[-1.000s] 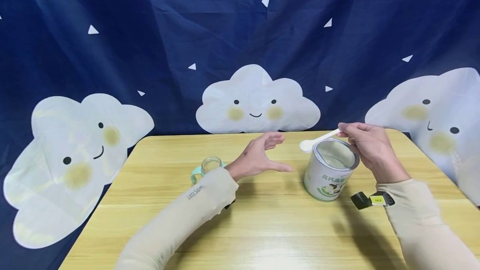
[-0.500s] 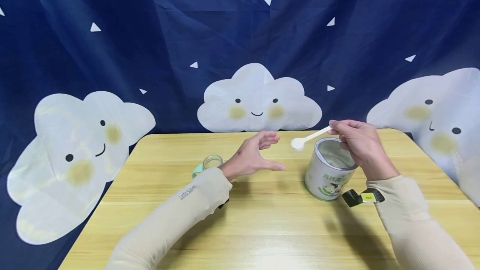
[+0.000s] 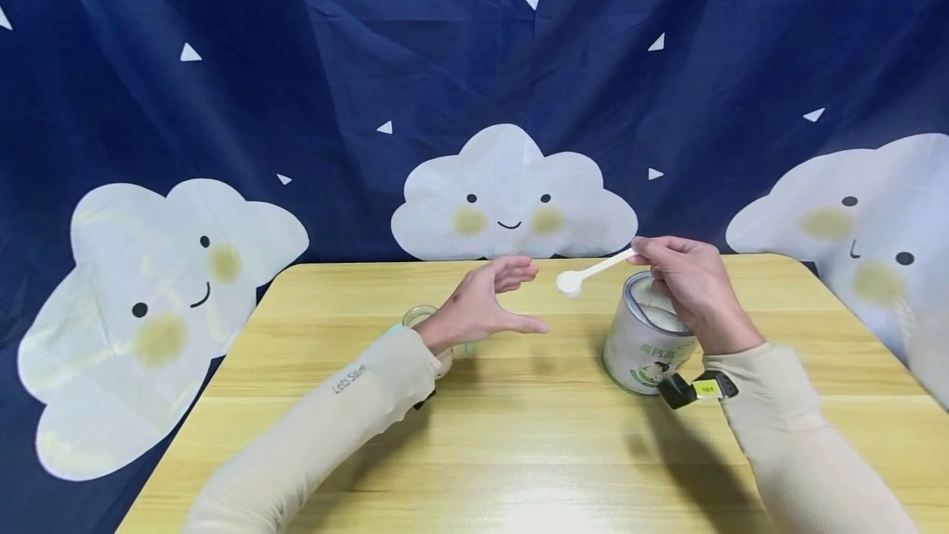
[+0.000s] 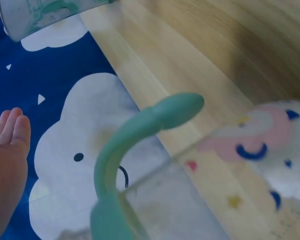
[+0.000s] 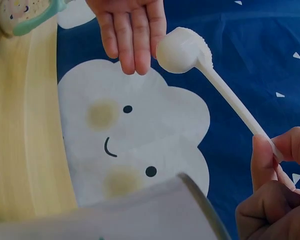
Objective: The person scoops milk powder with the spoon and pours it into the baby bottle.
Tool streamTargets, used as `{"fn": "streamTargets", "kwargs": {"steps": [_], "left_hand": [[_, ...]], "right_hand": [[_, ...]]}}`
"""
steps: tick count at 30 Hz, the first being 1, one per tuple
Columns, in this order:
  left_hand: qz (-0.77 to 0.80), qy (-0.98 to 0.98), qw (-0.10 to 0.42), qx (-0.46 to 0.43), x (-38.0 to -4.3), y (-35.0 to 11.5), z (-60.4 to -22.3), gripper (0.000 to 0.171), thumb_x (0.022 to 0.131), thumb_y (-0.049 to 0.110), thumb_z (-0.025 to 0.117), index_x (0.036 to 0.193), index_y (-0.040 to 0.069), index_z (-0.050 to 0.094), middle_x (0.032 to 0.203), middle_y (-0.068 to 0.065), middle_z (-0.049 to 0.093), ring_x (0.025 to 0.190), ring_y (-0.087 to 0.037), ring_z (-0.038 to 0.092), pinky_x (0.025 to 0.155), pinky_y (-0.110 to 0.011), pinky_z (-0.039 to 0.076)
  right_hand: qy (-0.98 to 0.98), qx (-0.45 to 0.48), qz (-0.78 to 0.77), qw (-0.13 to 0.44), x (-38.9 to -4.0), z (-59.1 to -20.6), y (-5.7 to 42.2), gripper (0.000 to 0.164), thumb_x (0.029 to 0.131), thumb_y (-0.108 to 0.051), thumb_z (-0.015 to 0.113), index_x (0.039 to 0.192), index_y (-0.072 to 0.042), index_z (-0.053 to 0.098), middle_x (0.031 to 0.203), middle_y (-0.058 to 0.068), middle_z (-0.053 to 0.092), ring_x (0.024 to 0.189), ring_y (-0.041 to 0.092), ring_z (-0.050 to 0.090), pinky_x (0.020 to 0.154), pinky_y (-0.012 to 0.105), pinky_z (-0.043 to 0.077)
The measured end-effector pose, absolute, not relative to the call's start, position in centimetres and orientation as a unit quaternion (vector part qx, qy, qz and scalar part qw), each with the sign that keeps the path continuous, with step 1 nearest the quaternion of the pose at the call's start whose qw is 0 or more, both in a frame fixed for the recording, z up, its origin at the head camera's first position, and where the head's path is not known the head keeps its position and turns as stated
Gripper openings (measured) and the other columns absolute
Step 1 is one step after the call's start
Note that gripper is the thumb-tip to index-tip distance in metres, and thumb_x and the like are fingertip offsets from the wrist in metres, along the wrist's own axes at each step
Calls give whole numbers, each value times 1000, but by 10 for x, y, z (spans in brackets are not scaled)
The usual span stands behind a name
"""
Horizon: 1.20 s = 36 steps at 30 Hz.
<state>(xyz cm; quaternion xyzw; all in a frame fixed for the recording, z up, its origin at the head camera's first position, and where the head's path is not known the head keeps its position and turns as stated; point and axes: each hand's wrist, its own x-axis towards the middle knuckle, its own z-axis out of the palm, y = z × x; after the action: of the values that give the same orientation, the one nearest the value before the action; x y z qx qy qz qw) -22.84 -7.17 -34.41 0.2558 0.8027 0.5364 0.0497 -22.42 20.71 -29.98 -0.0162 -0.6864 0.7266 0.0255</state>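
My right hand [image 3: 695,291] pinches the end of a white measuring scoop [image 3: 570,282] between thumb and fingers. In the right wrist view, white powder shows along the rim of the scoop's bowl [image 5: 180,51]. Below that hand stands a white milk powder can [image 3: 639,351], its top uncovered. My left hand [image 3: 478,305] hovers over the table to the left of the scoop, thumb spread from the fingers, holding nothing. A clear baby bottle [image 3: 419,313] without a lid is partly hidden behind the left forearm. Its mint-green handle [image 4: 127,135] and printed side appear large in the left wrist view.
A light wooden table [image 3: 549,427] carries the can on the right and the bottle on the left. Behind its far edge hangs a dark blue curtain [image 3: 341,64] with white clouds and triangles.
The right hand has carried the scoop left, from above the can's rim to a spot left of the can. My left hand has shifted slightly left, its forearm covering more of the bottle.
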Motion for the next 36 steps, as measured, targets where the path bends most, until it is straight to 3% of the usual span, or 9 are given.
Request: {"fn": "streamTargets", "kwargs": {"steps": [10, 20, 36], "left_hand": [[543, 803, 40, 243, -227, -91, -343, 84, 70, 19, 93, 141, 8, 49, 139, -2, 59, 129, -18, 54, 109, -32, 43], [542, 806, 37, 234, -225, -109, -343, 84, 70, 18, 93, 141, 8, 49, 138, 0, 59, 129, -17, 54, 109, -30, 41], [529, 819, 33, 220, -223, -135, -344, 83, 71, 17, 93, 141, 7, 49, 138, -7, 59, 129, -21, 54, 111, -36, 41]], "right_hand": [[-665, -2, 747, 12, -228, -300, 189, 29, 94, -7, 65, 67, -17, 72, 64, -8, 67, 46, 0, 33, 41, 15, 27], [-672, -4, 741, 0, -230, -298, 171, 27, 94, -7, 65, 69, -17, 72, 65, -9, 67, 47, 0, 31, 40, 15, 25], [-686, -9, 727, -7, -236, -302, 146, 28, 92, -10, 66, 67, -19, 73, 63, -9, 67, 48, 2, 30, 42, 15, 23]]}}
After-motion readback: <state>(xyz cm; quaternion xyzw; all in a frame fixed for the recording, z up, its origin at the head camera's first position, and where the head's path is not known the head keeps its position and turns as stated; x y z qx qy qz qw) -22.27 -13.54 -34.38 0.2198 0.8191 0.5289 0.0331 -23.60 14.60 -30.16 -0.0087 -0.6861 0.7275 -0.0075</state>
